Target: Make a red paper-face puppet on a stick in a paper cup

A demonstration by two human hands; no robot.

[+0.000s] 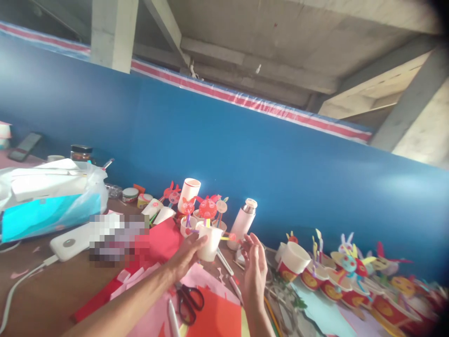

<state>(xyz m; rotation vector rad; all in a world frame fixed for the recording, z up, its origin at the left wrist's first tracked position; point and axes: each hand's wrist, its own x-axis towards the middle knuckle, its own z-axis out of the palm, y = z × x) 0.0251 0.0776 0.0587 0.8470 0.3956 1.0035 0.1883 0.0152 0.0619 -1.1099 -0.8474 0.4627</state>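
Note:
My left hand [187, 255] is closed round the side of a white paper cup [209, 245], holding it upright. A round red paper face [208, 208] with cut-out features stands above the cup's rim. From the cup's right side a yellow strip with a red tip [232, 237] sticks out. My right hand [255, 267] is raised just right of that tip, fingers apart and slightly bent, with nothing visible in them. Behind the held cup stand other cups with paper faces [188, 207]. Black-handled scissors [189, 302] lie below on coloured paper.
Red paper [163, 245] and orange paper [218, 312] cover the table's middle. A white thermos [242, 224] stands behind. Several decorated cups [331, 288] line the right side. On the left are a plastic bag [52, 199] and a white power strip [72, 241]. A blue partition [217, 140] closes the back.

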